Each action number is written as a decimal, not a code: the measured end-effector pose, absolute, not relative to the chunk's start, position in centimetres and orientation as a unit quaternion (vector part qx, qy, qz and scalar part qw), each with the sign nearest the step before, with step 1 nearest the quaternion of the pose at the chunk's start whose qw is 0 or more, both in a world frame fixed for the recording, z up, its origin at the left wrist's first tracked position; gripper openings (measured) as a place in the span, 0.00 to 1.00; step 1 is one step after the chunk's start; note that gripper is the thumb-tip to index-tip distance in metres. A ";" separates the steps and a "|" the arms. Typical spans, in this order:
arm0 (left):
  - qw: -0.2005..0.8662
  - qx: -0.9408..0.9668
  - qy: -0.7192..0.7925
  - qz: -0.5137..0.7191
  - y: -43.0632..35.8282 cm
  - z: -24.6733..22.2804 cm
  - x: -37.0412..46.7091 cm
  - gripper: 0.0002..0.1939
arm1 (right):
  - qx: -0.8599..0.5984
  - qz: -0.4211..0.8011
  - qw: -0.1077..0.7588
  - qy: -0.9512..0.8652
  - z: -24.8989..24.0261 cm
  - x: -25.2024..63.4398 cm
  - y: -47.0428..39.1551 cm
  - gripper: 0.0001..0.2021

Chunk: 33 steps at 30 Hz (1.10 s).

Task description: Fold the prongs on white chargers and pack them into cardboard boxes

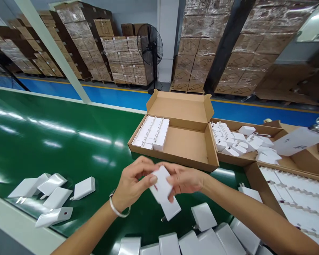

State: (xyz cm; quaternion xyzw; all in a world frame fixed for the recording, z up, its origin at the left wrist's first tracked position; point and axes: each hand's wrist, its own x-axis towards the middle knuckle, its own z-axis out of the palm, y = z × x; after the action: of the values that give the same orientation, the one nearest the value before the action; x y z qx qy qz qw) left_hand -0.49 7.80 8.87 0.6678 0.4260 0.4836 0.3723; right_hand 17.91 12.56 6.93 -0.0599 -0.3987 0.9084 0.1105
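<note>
Between my two hands is a white plug-in charger (163, 183), held above the green surface with a small red mark showing on one face. My left hand (138, 179) pinches its left side with the thumb, and a white band circles that wrist. From the right, my right hand (186, 180) has its thumb and fingers closed on the same charger. Just below it a second white charger (172, 208) shows, its metal prong pointing down left; the held one partly covers it. Another charger (204, 216) lies to the right. A row of chargers (170, 244) runs along the near edge.
An open cardboard box (191, 141) holds rows of chargers at its left. Loose chargers fill a carton (289, 132) on the right, with a full carton (251, 177) nearer. Several chargers (57, 197) lie at left on the green table (69, 145). A fan (150, 46) stands behind.
</note>
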 end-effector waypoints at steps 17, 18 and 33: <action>0.138 0.706 0.676 0.160 1.4 4.6 -13.4 0.16 | -0.476 0.271 0.129 -0.827 4.7 15.3 21.2 0.17; 0.083 0.726 0.672 0.121 1.6 4.1 -13.9 0.17 | -0.482 0.270 0.134 -0.823 4.5 14.7 21.0 0.15; 0.429 0.528 0.679 0.275 2.9 4.6 -10.2 0.27 | -0.262 0.287 -0.182 -0.903 4.9 25.1 6.4 0.31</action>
State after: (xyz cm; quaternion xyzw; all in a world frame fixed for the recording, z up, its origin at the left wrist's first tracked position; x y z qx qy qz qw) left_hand -10.16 2.91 4.63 0.5280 0.6794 0.2747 0.4291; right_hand 25.11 6.43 4.87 -0.2616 -0.9033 0.2870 -0.1824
